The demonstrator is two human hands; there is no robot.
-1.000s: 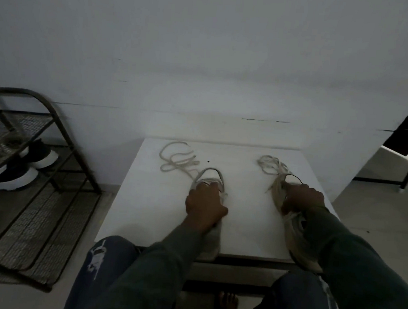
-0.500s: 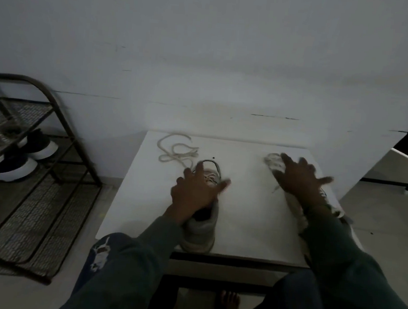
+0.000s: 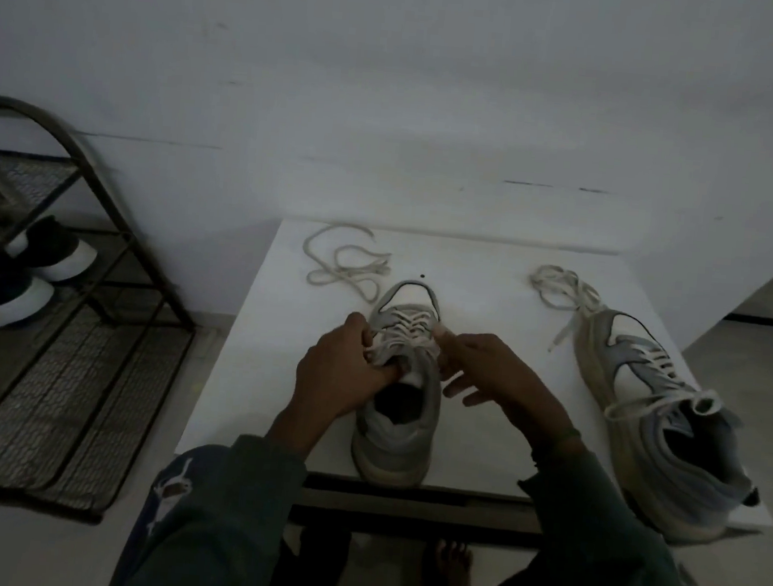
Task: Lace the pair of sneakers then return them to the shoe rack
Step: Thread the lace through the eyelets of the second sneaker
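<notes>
At the near edge of the table (image 3: pixel 274 376), a sneaker (image 3: pixel 395 438) is being laced.
The left hand (image 3: pixel 344 375) and right hand (image 3: pixel 501 380) are each pinching its lace (image 3: pixel 407 328) near the tongue.

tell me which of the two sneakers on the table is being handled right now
The middle sneaker, toe toward the wall: left hand and right hand grip its lacing. The right sneaker sits untouched.

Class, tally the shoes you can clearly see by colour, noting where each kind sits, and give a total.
Grey sneakers on the table: 2
Black-and-white shoes on the rack: 2
Total: 4
</notes>
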